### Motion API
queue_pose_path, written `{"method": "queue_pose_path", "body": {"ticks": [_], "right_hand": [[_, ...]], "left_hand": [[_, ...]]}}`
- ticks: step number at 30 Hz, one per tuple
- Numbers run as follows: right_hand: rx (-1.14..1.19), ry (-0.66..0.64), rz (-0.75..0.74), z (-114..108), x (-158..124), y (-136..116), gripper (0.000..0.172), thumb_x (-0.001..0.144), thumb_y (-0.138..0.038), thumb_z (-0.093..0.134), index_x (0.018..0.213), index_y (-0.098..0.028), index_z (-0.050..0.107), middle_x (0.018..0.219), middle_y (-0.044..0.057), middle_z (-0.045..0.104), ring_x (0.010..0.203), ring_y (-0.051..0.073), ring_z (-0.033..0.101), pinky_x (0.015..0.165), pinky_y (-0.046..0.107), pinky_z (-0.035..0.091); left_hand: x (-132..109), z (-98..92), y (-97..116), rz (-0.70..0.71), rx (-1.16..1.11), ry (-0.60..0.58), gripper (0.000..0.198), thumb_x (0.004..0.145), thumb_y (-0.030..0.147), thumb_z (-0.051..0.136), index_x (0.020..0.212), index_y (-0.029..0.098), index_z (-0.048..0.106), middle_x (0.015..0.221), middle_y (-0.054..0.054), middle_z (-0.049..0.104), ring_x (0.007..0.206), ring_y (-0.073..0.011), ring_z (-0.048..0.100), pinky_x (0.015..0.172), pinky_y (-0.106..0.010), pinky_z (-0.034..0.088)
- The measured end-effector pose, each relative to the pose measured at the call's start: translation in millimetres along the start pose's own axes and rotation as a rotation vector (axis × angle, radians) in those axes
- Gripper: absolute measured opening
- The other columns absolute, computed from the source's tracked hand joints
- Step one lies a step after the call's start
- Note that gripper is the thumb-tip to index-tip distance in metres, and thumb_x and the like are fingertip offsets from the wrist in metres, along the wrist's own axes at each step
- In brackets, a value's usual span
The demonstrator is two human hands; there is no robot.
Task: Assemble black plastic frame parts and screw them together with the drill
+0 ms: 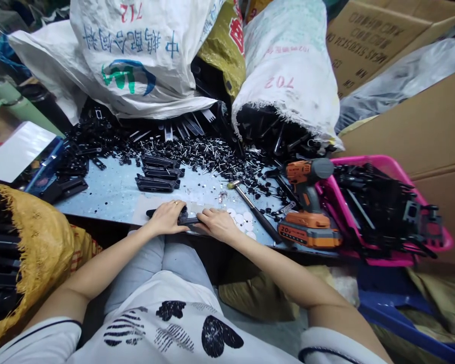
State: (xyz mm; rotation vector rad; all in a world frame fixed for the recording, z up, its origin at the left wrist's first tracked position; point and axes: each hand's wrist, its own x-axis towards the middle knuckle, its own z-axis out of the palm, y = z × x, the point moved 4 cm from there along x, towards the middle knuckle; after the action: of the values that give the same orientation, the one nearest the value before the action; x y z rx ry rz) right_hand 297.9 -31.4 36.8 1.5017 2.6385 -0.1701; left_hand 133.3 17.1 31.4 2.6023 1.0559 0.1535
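A long black plastic part (184, 217) lies across the near edge of the blue-grey table (114, 194). My left hand (167, 217) rests on its left half with fingers curled over it. My right hand (218, 223) presses on its right end, fingers closed around it. Small white round discs (241, 218) lie just right of my right hand. Three more black parts (157, 174) are stacked in a row farther back.
A hammer (252, 205) and an orange cordless drill (307, 210) sit to the right, beside a pink basket (387, 167) of black parts. Loose black pieces and metal pins (208, 151) cover the back. Woven sacks (136, 55) and cardboard boxes (413, 121) crowd behind. A yellow sack (34, 242) stands left.
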Motion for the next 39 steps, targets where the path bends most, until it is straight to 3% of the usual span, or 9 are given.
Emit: {"method": "queue_pose_path", "body": {"ticks": [5, 12, 19, 21, 24, 27, 30, 34, 39], "right_hand": [[-0.060, 0.079, 0.032, -15.1, -1.4, -9.6, 0.034, 0.099, -0.040, 0.031, 0.105, -0.018, 0.057, 0.095, 0.010, 0.061, 0.088, 0.020, 0.052, 0.068, 0.028, 0.028], [-0.059, 0.071, -0.045, -27.6, 3.0, -8.9, 0.034, 0.098, -0.041, 0.033, 0.103, -0.019, 0.058, 0.093, 0.011, 0.062, 0.085, 0.020, 0.052, 0.066, 0.030, 0.028], [-0.005, 0.116, -0.068, -3.6, -0.6, 14.3, 0.039, 0.097, -0.048, 0.034, 0.102, -0.018, 0.060, 0.094, 0.008, 0.063, 0.084, 0.019, 0.053, 0.067, 0.029, 0.030], [0.024, 0.147, -0.037, 8.8, -9.5, 26.2, 0.041, 0.096, -0.049, 0.035, 0.103, -0.017, 0.061, 0.095, 0.009, 0.063, 0.084, 0.019, 0.053, 0.070, 0.029, 0.031], [0.062, 0.171, 0.002, 23.5, -26.6, 37.1, 0.040, 0.096, -0.048, 0.038, 0.103, -0.017, 0.062, 0.095, 0.009, 0.063, 0.086, 0.019, 0.054, 0.073, 0.030, 0.033], [0.120, 0.169, 0.024, 25.9, -32.1, 41.0, 0.040, 0.094, -0.051, 0.041, 0.102, -0.017, 0.062, 0.095, 0.009, 0.063, 0.089, 0.020, 0.054, 0.075, 0.030, 0.035], [0.155, 0.206, 0.111, 14.8, -10.1, 53.8, 0.041, 0.095, -0.049, 0.039, 0.108, -0.017, 0.060, 0.100, 0.010, 0.063, 0.094, 0.021, 0.055, 0.079, 0.031, 0.038], [0.073, 0.271, 0.348, -1.6, 52.4, 93.5, 0.034, 0.097, -0.034, 0.037, 0.118, -0.015, 0.055, 0.108, 0.013, 0.060, 0.101, 0.024, 0.052, 0.081, 0.032, 0.040], [-0.045, 0.154, 0.396, -3.8, 114.0, 124.3, 0.030, 0.092, -0.015, 0.035, 0.113, -0.013, 0.056, 0.109, 0.016, 0.061, 0.102, 0.025, 0.052, 0.080, 0.032, 0.040]], "left_hand": [[-8.3, 2.1, -6.1, 0.029, -0.041, 0.153, 0.047, 0.077, 0.052, 0.062, 0.108, 0.018, 0.049, 0.104, -0.009, 0.061, 0.095, -0.0251, 0.060, 0.078, -0.035, 0.048], [-11.6, 3.3, -8.7, 0.062, -0.077, 0.191, 0.040, 0.078, 0.050, 0.062, 0.102, 0.018, 0.054, 0.097, -0.008, 0.064, 0.090, -0.0227, 0.062, 0.077, -0.032, 0.048], [12.2, 0.4, 1.0, 0.080, -0.033, 0.032, 0.052, 0.075, 0.058, 0.063, 0.106, 0.018, 0.053, 0.101, -0.009, 0.063, 0.097, -0.0250, 0.060, 0.081, -0.033, 0.048], [35.9, -14.8, -10.1, -0.040, 0.002, 0.117, 0.050, 0.082, 0.058, 0.054, 0.109, 0.015, 0.053, 0.108, -0.013, 0.062, 0.103, -0.0271, 0.058, 0.085, -0.036, 0.047], [71.6, -44.5, -52.1, -0.535, 0.087, 0.324, 0.042, 0.092, 0.043, 0.041, 0.112, 0.006, 0.050, 0.107, -0.021, 0.061, 0.103, -0.0316, 0.058, 0.084, -0.040, 0.047], [97.8, -55.5, -86.8, -0.776, 0.100, 0.274, 0.040, 0.087, 0.022, 0.050, 0.120, -0.001, 0.044, 0.103, -0.024, 0.063, 0.100, -0.0336, 0.061, 0.082, -0.040, 0.048], [108.0, -52.6, -100.0, -0.740, 0.081, 0.170, 0.034, 0.083, 0.005, 0.046, 0.117, 0.000, 0.049, 0.100, -0.023, 0.065, 0.099, -0.0300, 0.063, 0.085, -0.038, 0.048], [97.9, -48.6, -101.8, -0.698, 0.091, 0.136, 0.028, 0.083, 0.001, 0.042, 0.104, 0.004, 0.060, 0.106, -0.023, 0.062, 0.102, -0.0284, 0.062, 0.090, -0.037, 0.047], [74.6, -57.1, -110.1, -0.707, 0.064, 0.154, 0.035, 0.078, -0.001, 0.043, 0.108, 0.005, 0.060, 0.122, -0.026, 0.050, 0.099, -0.0303, 0.063, 0.088, -0.040, 0.049]]}}
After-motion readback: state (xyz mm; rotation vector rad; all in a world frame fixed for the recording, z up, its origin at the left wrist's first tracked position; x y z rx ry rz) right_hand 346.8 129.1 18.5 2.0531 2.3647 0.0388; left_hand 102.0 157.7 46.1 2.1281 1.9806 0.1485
